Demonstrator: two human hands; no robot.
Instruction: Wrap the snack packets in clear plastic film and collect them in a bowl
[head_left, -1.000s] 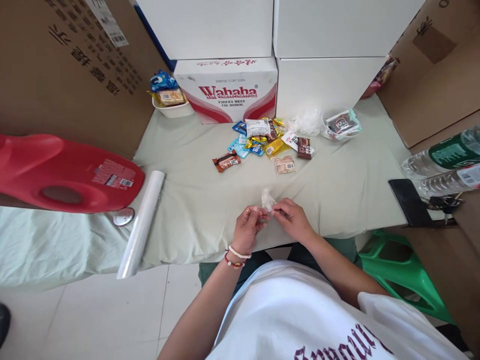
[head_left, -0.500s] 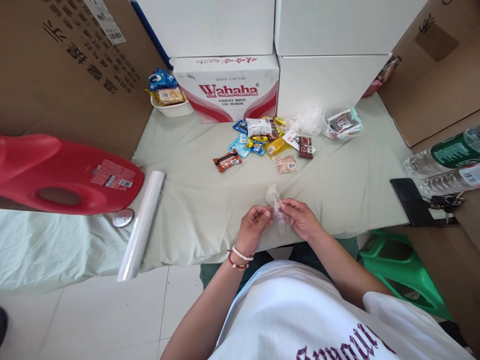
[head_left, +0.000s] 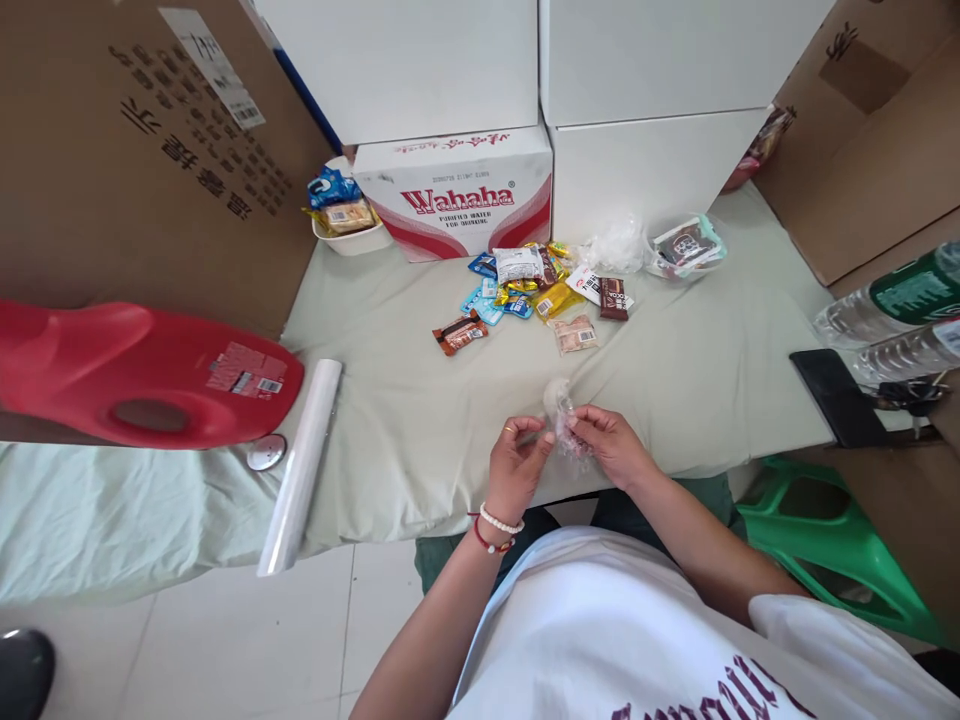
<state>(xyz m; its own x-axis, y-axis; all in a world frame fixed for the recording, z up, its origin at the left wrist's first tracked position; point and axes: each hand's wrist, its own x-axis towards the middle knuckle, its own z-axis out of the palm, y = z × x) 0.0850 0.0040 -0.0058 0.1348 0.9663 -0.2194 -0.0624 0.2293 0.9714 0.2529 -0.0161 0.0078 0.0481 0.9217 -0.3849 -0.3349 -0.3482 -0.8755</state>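
My right hand [head_left: 609,443] pinches a crumpled clear plastic wrapper [head_left: 574,448] with pinkish print between thumb and fingers. At the wrapper's far end a rounded whitish piece [head_left: 556,391] shows; whether it is inside the plastic I cannot tell. Just left of it is my left hand [head_left: 519,462], thumb and curled fingers apart, the thumb tip close to the wrapper's edge. Beyond both hands lies a pile of small packaged snacks: a pinkish clear packet [head_left: 575,335], a brown cocoa packet [head_left: 613,298], a brown-orange packet [head_left: 460,332] and a yellow one [head_left: 556,300].
White boxes and a Wahaha carton [head_left: 457,200] stand behind the snacks. A tub of snacks [head_left: 352,241] is left, a clear bowl [head_left: 686,262] right. A plastic roll [head_left: 301,465] and red jug [head_left: 187,380] lie left; bottles [head_left: 911,290] and a black phone [head_left: 836,395] right.
My left hand's thumb and fingers have parted from their pinch. The rounded whitish end of the wrapped piece shows more plainly. The whole view has shifted slightly.
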